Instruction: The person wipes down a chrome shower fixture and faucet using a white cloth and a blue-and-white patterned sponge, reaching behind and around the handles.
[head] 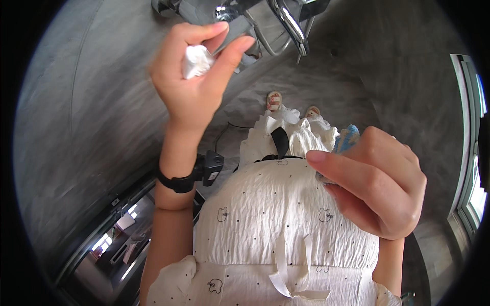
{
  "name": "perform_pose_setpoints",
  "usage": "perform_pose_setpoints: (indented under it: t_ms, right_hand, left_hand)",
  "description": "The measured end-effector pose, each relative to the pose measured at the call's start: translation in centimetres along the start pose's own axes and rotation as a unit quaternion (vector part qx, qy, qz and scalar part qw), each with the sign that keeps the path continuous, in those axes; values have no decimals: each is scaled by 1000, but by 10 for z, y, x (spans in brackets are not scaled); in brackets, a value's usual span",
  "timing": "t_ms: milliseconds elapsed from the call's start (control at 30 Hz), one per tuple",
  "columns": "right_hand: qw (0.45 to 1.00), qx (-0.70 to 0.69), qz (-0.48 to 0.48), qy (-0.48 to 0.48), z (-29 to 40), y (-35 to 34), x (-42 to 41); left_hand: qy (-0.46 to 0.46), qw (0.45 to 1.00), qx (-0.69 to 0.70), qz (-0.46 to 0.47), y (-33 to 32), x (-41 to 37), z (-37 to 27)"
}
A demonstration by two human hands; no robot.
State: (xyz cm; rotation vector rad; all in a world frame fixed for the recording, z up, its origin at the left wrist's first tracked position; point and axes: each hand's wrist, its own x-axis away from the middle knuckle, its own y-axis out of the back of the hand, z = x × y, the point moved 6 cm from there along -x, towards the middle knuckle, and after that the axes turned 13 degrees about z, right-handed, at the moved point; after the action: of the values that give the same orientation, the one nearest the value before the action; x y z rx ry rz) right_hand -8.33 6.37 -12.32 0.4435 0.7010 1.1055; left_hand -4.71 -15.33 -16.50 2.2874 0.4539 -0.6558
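Note:
My left hand [191,72] is raised near the wall and holds a crumpled white wad [197,61], perhaps tissue, against the palm. Its thumb and forefinger tips are apart, just in front of chrome fittings. A black wrist strap with a small black device [212,168] sits on the left forearm. At waist height on the right, my right hand [379,183] grips a folded blue and beige cloth [347,137]. Most of that cloth is hidden behind the fingers.
A chrome bar [289,25] and a metal hose [262,36] are fixed at the grey wall [103,69]. A mirror-like panel [115,248] stands at lower left, a window frame [465,153] at right. A thin black cable [222,134] lies by the sandalled feet.

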Motion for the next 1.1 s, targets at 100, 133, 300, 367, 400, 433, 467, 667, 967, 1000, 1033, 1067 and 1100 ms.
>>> perform_pose_setpoints:
  t_ms: [100,133,300,367,400,433,467,667,967,1000,1033,1067,1100]
  right_hand:
    - [999,-11,33,-15,-4,2,-2]
    - [999,-14,39,-21,-6,2,-1]
    - [997,-28,40,-58,-12,7,5]
    - [996,-34,38,-75,-11,7,5]
    - [995,-36,35,-81,-12,5,7]
    - [995,-37,33,-87,-14,2,9]
    - [994,-41,29,-97,-15,-1,11]
    - [992,-44,22,-119,-16,-2,15]
    - [981,-46,50,-181,-34,15,31]
    - [979,-50,51,-189,-39,15,38]
    - [977,-54,51,-197,-44,14,44]
    - [977,-46,51,-204,-50,16,47]
    - [977,-37,33,-208,-55,15,54]
  left_hand:
    - [44,999,14,-11,0,6,4]
    - [53,998,12,10,-3,3,4]
    - [35,990,80,113,8,1,4]
    - [39,984,87,151,16,-3,5]
    - [42,980,94,171,20,-4,7]
    - [45,975,100,191,21,-4,9]
    - [59,974,90,197,22,-1,11]
    - [165,973,-42,155,38,2,11]
    - [216,966,-86,116,70,-7,38]
    - [217,966,-69,120,70,-4,40]
    - [218,967,-52,124,72,-3,41]
    - [232,958,-77,149,77,-5,48]
    - [236,953,-88,167,77,-4,45]
